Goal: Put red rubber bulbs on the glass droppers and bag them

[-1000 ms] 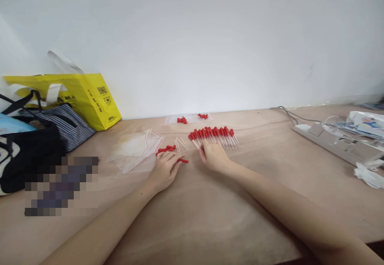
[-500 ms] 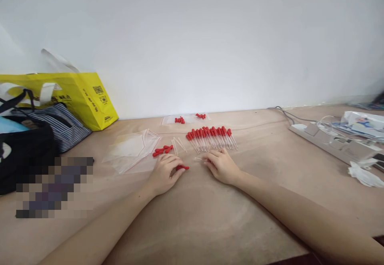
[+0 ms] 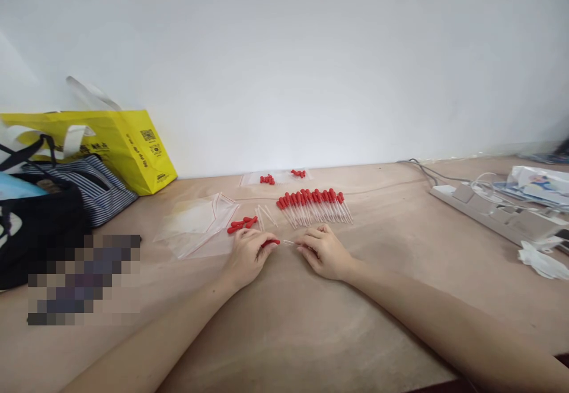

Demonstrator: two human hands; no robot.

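Pale wall (image 3: 320, 55) fills the upper frame; brown table (image 3: 284, 322) below. Left edge: yellow bag (image 3: 155, 171), black bag (image 3: 48, 233), striped pouch (image 3: 109, 197) between. Right edge: white power strip (image 3: 460, 206). Left of centre: flat clear bags (image 3: 191, 221), overlapping.

Row of red-topped tubes (image 3: 315, 203), centre: pieces side by side, each with a red bulb at its far end. Judged to be the finished portion, and the larger share of the pieces near the hands.

Left hand (image 3: 249, 256) and right hand (image 3: 326, 253) apart, at centre, just nearer the wearer than the row. Left closed on a red bulb (image 3: 272, 242); right pinching a clear tube (image 3: 288, 242), its free end near the bulb, a small gap between. This pair judged in progress, not joined.

Remaining, by appearance: small pile of loose red bulbs (image 3: 242, 224) beyond the left hand; a few loose clear tubes (image 3: 260, 220) beside it. Two small red clusters (image 3: 267, 179) lie on clear plastic (image 3: 252, 178) near the wall; their state is too small to tell.
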